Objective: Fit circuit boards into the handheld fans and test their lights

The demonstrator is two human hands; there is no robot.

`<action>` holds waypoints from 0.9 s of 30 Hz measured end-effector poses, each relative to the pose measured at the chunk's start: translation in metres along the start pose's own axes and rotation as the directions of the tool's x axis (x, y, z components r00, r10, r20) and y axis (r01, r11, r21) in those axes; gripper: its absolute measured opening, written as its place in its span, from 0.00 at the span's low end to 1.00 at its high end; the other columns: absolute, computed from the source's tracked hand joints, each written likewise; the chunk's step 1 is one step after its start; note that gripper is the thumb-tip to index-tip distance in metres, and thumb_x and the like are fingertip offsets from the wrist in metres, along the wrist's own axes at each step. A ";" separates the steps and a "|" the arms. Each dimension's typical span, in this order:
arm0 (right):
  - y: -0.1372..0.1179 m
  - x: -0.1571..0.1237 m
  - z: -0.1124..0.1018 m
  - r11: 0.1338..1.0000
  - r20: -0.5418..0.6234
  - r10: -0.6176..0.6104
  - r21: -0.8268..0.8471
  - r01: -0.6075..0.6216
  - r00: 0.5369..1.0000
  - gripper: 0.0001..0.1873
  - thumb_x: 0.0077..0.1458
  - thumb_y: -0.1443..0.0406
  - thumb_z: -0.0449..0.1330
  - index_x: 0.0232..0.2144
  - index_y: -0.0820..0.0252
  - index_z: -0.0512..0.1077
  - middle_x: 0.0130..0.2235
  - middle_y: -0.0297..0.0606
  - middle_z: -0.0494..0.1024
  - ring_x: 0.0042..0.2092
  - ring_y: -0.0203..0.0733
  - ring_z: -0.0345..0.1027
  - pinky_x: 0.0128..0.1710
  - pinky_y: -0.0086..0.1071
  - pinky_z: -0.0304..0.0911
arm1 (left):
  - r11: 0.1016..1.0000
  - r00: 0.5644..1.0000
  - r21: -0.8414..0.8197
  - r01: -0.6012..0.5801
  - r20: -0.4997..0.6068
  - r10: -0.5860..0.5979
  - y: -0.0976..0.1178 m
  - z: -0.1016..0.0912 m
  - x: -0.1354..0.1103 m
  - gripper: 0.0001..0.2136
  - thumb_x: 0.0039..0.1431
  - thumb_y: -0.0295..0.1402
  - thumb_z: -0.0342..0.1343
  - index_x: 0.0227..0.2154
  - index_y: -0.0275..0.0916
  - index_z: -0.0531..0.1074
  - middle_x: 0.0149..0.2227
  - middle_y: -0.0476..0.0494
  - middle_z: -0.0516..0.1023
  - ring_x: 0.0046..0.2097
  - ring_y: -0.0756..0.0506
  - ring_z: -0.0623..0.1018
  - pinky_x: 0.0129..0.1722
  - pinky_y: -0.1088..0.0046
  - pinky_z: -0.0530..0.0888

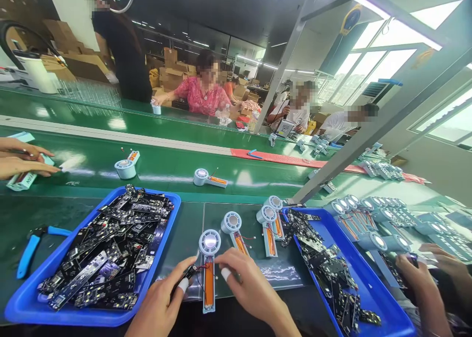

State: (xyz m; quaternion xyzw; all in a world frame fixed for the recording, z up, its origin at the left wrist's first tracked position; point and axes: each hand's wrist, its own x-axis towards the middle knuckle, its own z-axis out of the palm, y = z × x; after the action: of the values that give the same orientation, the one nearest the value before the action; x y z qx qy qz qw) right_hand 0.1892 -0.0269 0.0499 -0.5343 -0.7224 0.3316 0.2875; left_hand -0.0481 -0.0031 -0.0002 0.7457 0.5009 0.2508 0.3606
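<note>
Handheld fan [209, 250] lies open on worktop [282, 272], orange battery [209, 287] exposed. My left grip [164, 295], nearly closed, pinches a small circuit board [189, 274] just left of the fan. Right grip [247, 283], fingers bunched, just right of it; can't tell whether they hold wires [202, 266]. Judgement: steady the board, leave wires slack, don't tug.

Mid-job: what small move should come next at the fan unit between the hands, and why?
Perhaps use the right hand to steady the red wire: it shows between the two hands, close to the right fingertips, while the left hand holds a dark board beside the fan unit. Whether wire and board are joined is unclear.
</note>
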 end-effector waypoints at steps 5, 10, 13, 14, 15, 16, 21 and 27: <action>0.009 -0.003 0.017 0.999 0.028 -0.043 -0.033 0.044 0.999 0.22 0.58 0.77 0.56 0.48 0.51 0.75 0.43 0.37 0.73 0.44 0.41 0.70 0.45 0.33 0.65 | 0.994 0.994 0.061 -0.089 -0.064 0.093 -0.003 0.014 0.001 0.24 0.62 0.27 0.42 0.58 0.47 0.70 0.54 0.48 0.80 0.51 0.45 0.82 0.49 0.70 0.79; 0.017 0.003 0.032 0.984 -0.122 -0.073 0.151 0.091 0.990 0.14 0.61 0.74 0.58 0.43 0.53 0.78 0.43 0.37 0.74 0.44 0.38 0.71 0.42 0.28 0.65 | 0.983 0.993 0.151 -0.100 -0.048 0.108 -0.010 0.022 0.002 0.24 0.63 0.25 0.38 0.57 0.48 0.68 0.55 0.49 0.79 0.56 0.47 0.79 0.54 0.65 0.77; 0.019 0.003 0.030 0.987 -0.046 -0.122 0.096 0.126 0.991 0.23 0.58 0.78 0.55 0.48 0.49 0.77 0.47 0.37 0.73 0.44 0.37 0.70 0.43 0.28 0.66 | 0.981 0.994 0.170 -0.090 -0.039 0.098 -0.012 0.022 0.002 0.25 0.63 0.25 0.38 0.58 0.49 0.68 0.55 0.48 0.79 0.55 0.47 0.79 0.55 0.66 0.76; 0.019 0.002 0.028 0.988 -0.017 -0.139 0.060 0.140 0.990 0.25 0.57 0.79 0.54 0.48 0.49 0.78 0.47 0.37 0.72 0.42 0.37 0.70 0.43 0.29 0.65 | 0.981 0.995 0.176 -0.085 -0.035 0.093 -0.011 0.021 0.002 0.25 0.63 0.25 0.38 0.58 0.49 0.68 0.54 0.47 0.79 0.55 0.47 0.79 0.54 0.66 0.76; 0.020 0.002 0.026 0.988 0.002 -0.153 0.028 0.152 0.988 0.25 0.56 0.79 0.55 0.46 0.48 0.78 0.46 0.36 0.72 0.41 0.36 0.69 0.43 0.29 0.65 | 0.979 0.996 0.184 -0.082 -0.031 0.089 -0.010 0.020 0.002 0.25 0.63 0.24 0.38 0.58 0.48 0.69 0.53 0.47 0.80 0.54 0.47 0.80 0.54 0.67 0.77; 0.019 0.003 0.024 0.986 0.014 -0.164 0.009 0.164 0.986 0.24 0.56 0.79 0.55 0.45 0.48 0.79 0.46 0.36 0.72 0.39 0.36 0.69 0.42 0.30 0.65 | 0.977 0.996 0.196 -0.082 -0.030 0.089 -0.008 0.019 0.002 0.25 0.63 0.24 0.38 0.57 0.48 0.69 0.53 0.46 0.80 0.53 0.46 0.80 0.53 0.67 0.77; 0.014 0.013 0.019 0.959 -0.035 -0.108 0.260 0.113 0.994 0.09 0.62 0.68 0.59 0.38 0.54 0.81 0.45 0.39 0.77 0.43 0.40 0.72 0.45 0.33 0.67 | 0.931 0.993 0.347 -0.114 0.034 0.109 0.008 0.009 -0.001 0.27 0.63 0.23 0.37 0.54 0.50 0.74 0.46 0.44 0.81 0.40 0.45 0.84 0.37 0.73 0.80; 0.009 0.021 0.044 0.734 -0.111 0.276 0.665 -0.135 0.955 0.09 0.53 0.65 0.66 0.38 0.59 0.74 0.32 0.34 0.76 0.33 0.38 0.70 0.33 0.30 0.66 | 0.929 0.994 0.354 -0.110 0.018 0.110 0.012 0.006 -0.004 0.27 0.63 0.23 0.37 0.55 0.52 0.74 0.45 0.46 0.82 0.40 0.46 0.85 0.36 0.75 0.80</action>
State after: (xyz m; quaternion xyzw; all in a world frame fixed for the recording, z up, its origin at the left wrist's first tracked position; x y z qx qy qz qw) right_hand 0.1552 -0.0119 0.0168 -0.5084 -0.4651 0.5355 0.4883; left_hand -0.0388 -0.0114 0.0053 0.8251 0.4957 0.1770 0.2052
